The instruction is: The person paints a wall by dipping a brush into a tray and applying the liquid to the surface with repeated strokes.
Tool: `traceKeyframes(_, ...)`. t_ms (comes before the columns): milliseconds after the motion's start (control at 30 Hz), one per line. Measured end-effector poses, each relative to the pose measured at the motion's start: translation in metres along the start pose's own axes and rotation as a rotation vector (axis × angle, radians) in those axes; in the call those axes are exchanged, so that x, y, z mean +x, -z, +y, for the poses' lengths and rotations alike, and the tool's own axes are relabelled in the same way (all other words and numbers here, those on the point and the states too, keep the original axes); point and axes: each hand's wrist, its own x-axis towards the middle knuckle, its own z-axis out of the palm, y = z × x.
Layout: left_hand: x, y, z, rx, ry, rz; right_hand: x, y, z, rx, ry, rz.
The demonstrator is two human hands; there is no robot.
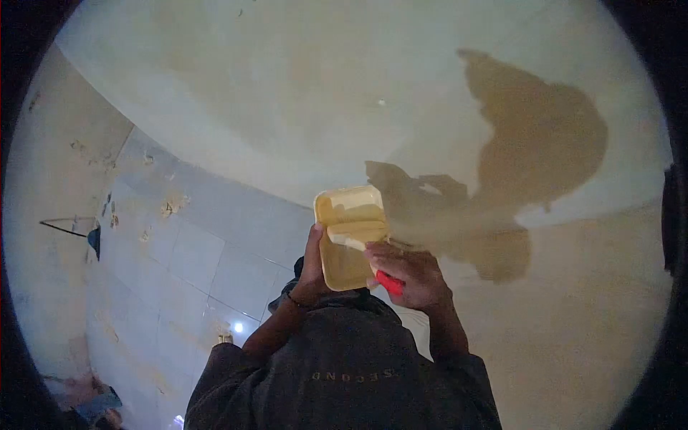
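My left hand (pixel 312 266) grips the left edge of a pale yellow tray (pixel 348 268), which is tilted up in front of my chest. Its thumb lies along the rim. In my right hand (pixel 416 276) is a tool with a red handle (pixel 390 282), its fingers wrapped round it. The tool's pale, wide head (pixel 356 233) lies across the middle of the tray. What the tray holds is too unclear to name.
A large pale wall (pixel 287 93) curves ahead, with dark shadows at the right. Grey floor tiles (pixel 193 258) with brownish stains lie at the left. A dark object with a thin frame (pixel 94 242) stands at the far left. Mixed items lie at the bottom left.
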Motion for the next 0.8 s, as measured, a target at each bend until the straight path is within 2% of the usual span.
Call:
traceKeyframes(67, 0.009, 0.002, 0.006, 0.023, -0.01, 0.013, 0.005, 0.003, -0.004, -0.008, 0.035, -0.076)
traceKeyframes(100, 0.012, 0.002, 0.01, 0.044, -0.019, 0.028, 0.011, 0.005, -0.01, 0.02, 0.092, -0.035)
traceKeyframes(300, -0.001, -0.025, 0.027, 0.109, 0.0, 0.031, -0.006, 0.015, -0.042, -0.03, 0.103, -0.05)
traceKeyframes(433, 0.0, -0.038, 0.028, 0.044, 0.063, -0.055, -0.002, 0.026, -0.054, -0.055, 0.132, 0.025)
traceKeyframes(567, 0.015, -0.027, 0.021, 0.136, 0.12, -0.029, 0.005, 0.026, -0.045, -0.122, 0.09, 0.11)
traceKeyframes(633, 0.016, -0.021, 0.024, 0.132, 0.156, -0.023, 0.007, 0.021, -0.041, -0.17, 0.035, 0.047)
traceKeyframes(700, 0.022, -0.013, 0.013, 0.368, 0.086, 0.041, 0.001, 0.022, -0.031, -0.209, 0.023, 0.066)
traceKeyframes(800, 0.023, -0.015, 0.003, 0.272, 0.135, 0.038, 0.0, 0.025, -0.03, -0.259, 0.01, 0.087)
